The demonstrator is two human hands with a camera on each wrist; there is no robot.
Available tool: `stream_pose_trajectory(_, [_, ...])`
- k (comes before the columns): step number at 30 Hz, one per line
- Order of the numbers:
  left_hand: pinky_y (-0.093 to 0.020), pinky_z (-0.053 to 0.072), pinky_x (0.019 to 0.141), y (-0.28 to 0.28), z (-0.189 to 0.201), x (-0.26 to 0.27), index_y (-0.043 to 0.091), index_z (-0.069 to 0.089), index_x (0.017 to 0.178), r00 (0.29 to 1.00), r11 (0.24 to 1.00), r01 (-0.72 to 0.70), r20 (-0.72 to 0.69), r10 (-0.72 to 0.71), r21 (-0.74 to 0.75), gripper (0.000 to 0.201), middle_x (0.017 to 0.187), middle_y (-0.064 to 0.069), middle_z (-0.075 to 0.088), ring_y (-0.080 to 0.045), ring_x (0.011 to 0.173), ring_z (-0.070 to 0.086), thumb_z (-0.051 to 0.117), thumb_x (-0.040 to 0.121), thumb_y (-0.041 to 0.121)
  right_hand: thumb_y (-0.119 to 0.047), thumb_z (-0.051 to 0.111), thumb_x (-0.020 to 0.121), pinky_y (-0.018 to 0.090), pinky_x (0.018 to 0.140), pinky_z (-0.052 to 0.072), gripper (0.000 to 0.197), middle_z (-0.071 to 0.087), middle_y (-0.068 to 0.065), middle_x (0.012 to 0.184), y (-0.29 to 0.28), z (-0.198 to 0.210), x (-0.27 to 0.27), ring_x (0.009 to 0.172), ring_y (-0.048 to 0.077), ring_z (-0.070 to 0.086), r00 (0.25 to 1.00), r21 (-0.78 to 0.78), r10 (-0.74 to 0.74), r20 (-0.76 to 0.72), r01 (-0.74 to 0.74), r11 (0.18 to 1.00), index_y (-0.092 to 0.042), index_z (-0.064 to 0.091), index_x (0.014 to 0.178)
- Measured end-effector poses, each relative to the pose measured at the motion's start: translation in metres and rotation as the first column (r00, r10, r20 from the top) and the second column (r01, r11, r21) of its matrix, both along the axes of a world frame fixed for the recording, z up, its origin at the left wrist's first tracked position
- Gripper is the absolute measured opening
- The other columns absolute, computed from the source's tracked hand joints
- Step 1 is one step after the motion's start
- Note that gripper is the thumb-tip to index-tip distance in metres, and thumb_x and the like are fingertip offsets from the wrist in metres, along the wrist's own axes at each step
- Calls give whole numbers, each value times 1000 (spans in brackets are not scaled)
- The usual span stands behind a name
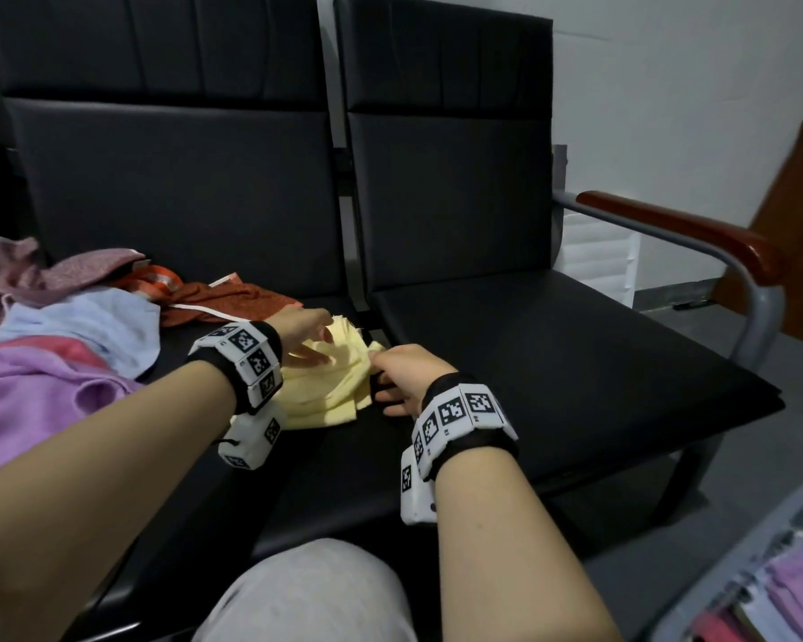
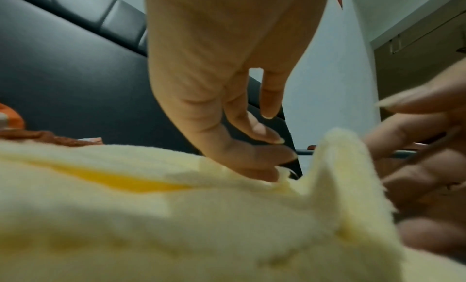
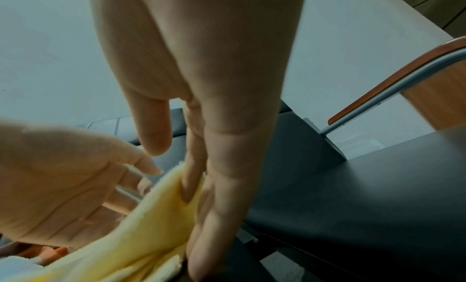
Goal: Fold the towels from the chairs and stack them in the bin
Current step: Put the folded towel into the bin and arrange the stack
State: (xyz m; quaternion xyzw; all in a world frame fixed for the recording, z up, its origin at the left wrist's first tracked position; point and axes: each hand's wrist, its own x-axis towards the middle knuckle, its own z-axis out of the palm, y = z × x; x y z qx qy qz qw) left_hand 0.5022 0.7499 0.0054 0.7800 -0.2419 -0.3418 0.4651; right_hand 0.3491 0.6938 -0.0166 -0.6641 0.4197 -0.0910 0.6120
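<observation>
The yellow towel [image 1: 330, 386] is lying bunched on the black chair seat [image 1: 552, 363] at the middle of the head view, just left of the gap between the two seats. The left hand [image 1: 300, 338] is resting on the towel's upper-left part with fingers nearly straight and spread — a wide, flat grip pressing rather than holding. The right hand [image 1: 402, 377] is sitting at the towel's right edge; in the right wrist view its fingers [image 3: 191, 178] are pinching a fold of the cloth, so this grip is narrow and holding the towel.

The relation that matters: the towel is lying between the two hands, running from upper centre toward lower left, with the right hand on its free edge and the left hand pinning the body. Any fold would likely travel from right toward left, over the pinned part.

Other unfolded towels [image 1: 66, 363] are heaped at the left of the frame — the bin [image 1: 724, 572] is showing at the lower right corner, already holding folded cloth.
</observation>
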Motion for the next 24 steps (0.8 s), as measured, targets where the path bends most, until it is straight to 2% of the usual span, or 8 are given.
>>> stream_pose_trajectory(4, [-25, 44, 55, 10, 1, 21, 3, 56, 70, 986, 990, -133, 107, 128, 42, 27, 97, -10, 52, -23, 64, 53, 49, 93, 16, -34, 51, 96, 42, 86, 53, 63, 41, 8, 143, -5, 1, 4, 103, 27, 56, 1000, -4, -4, 6, 4, 1000, -24, 23, 151])
stream_pose_trajectory(7, [-26, 40, 54, 21, 0, 35, 4, 55, 71, 965, 973, -208, 182, 187, 104, 25, 86, -8, 45, -22, 63, 46, 51, 92, 16, -33, 52, 93, 45, 94, 52, 51, 50, 13, 133, -4, 4, 8, 111, 33, 58, 998, -45, 36, -52, -38, 998, -15, 43, 139])
stream_pose_trajectory(9, [-26, 38, 55, 28, -3, 43, 4, 54, 78, 962, 958, -224, 197, 188, 181, 20, 86, -10, 44, -22, 62, 43, 54, 90, 20, -33, 53, 91, 46, 96, 51, 50, 55, 15, 127, -5, 4, 11, 111, 33, 59, 996, -83, 20, -88, -27, 996, -8, 48, 133])
stream_pose_trajectory(11, [-26, 38, 59, 35, -4, 45, 3, 54, 92, 966, 941, -219, 196, 170, 258, 21, 85, -11, 44, -23, 65, 43, 57, 89, 24, -28, 50, 91, 44, 91, 54, 44, 57, 16, 123, -5, 4, 13, 105, 31, 62, 997, -87, -1, -82, -6, 996, -8, 50, 131])
stream_pose_trajectory(14, [-35, 45, 77, 41, -4, 44, 1, 50, 112, 975, 919, -183, 188, 122, 349, 35, 90, -16, 48, -32, 81, 51, 59, 89, 25, -20, 48, 92, 41, 82, 59, 37, 65, 16, 114, -7, 7, 11, 93, 28, 68, 999, -7, -48, -4, 48, 999, -6, 53, 126])
stream_pose_trajectory(18, [-36, 47, 75, 46, -7, 48, -2, 50, 125, 979, 925, -195, 127, 162, 326, 49, 83, -14, 46, -28, 78, 50, 63, 86, 24, -21, 42, 99, 34, 61, 59, 36, 65, 15, 98, -2, 20, 2, 62, 25, 69, 1000, 73, 9, -26, -7, 997, 2, 54, 123])
stream_pose_trajectory(22, [-45, 44, 101, 47, -11, 46, -1, 48, 128, 981, 923, -193, 57, 184, 332, 52, 118, -19, 55, -32, 109, 55, 67, 85, 22, -33, 40, 100, 27, 61, 54, 44, 59, 10, 84, 5, 23, -2, 64, 20, 63, 973, 4, 112, -204, -114, 993, 0, 64, 112])
stream_pose_trajectory(24, [-45, 41, 104, 46, -12, 43, -1, 42, 136, 983, 921, -182, 32, 182, 344, 58, 131, -20, 50, -34, 121, 51, 67, 87, 21, -32, 40, 99, 30, 75, 54, 43, 59, 8, 84, 6, 23, -2, 78, 21, 63, 951, -50, 156, -268, -175, 983, -2, 67, 116])
